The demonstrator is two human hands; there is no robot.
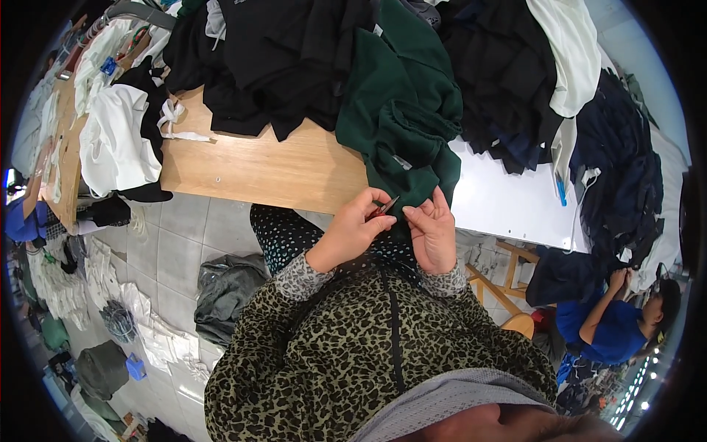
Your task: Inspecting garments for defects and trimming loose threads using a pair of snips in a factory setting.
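Note:
A dark green garment with a gathered band lies over the table edge in front of me, its lower end hanging toward my lap. In my left hand is a small pair of thread snips, with the blades pointing up and right beside the green cloth. My right hand is at the garment's lower edge, thumb and fingers closed on the cloth. A small pale label shows on the garment just above my hands.
Black garments are heaped behind on the wooden table. White cloth lies at the left. Dark clothes pile at the right, near a person in blue. A dark plastic bag lies on the tiled floor.

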